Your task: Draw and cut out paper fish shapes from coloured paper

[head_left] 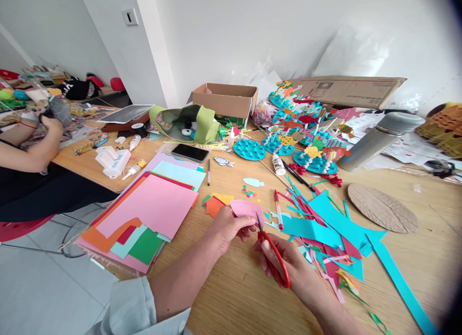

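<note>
My left hand (228, 227) pinches a small pink paper piece (244, 208) just above the wooden table (415, 258). My right hand (288, 265) grips red-handled scissors (272, 251), their blades pointing up into the edge of the pink piece. Both hands are closed. A red marker (278, 210) lies just beyond the scissors. Blue and pink paper scraps (327, 229) lie to the right of my hands.
A stack of coloured paper sheets (151, 207) lies left of my hands. Farther back are a phone (190, 152), a glue bottle (278, 164), blue paper fish crafts (306, 133), a cardboard box (225, 99), a metal flask (378, 138) and a cardboard oval (382, 208). Another person's arm (32, 147) works at far left.
</note>
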`<state>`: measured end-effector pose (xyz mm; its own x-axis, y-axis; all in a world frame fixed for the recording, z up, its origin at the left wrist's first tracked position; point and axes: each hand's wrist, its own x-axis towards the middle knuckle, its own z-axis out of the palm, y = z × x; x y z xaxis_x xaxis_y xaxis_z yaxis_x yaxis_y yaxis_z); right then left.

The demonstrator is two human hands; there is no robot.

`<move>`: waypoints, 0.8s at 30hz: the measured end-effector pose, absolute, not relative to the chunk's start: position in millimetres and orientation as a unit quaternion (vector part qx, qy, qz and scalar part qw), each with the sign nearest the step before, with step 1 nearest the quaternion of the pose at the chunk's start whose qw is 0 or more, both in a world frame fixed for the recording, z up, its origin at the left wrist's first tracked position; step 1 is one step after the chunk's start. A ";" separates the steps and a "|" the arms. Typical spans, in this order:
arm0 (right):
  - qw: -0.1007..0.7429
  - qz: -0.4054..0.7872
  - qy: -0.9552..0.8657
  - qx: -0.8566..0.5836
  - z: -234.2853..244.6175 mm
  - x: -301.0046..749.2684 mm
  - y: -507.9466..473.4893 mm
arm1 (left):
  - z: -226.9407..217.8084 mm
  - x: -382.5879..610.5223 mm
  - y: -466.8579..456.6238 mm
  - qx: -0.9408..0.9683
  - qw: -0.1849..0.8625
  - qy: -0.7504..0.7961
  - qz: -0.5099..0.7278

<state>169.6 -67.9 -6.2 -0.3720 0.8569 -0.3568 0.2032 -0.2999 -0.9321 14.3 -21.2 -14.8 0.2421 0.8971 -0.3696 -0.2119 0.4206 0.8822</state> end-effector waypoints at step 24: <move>0.253 0.639 -0.532 -0.494 -6.9 169.3 -68.1 | -13.5 14.1 -21.0 0.373 0.691 0.480 0.391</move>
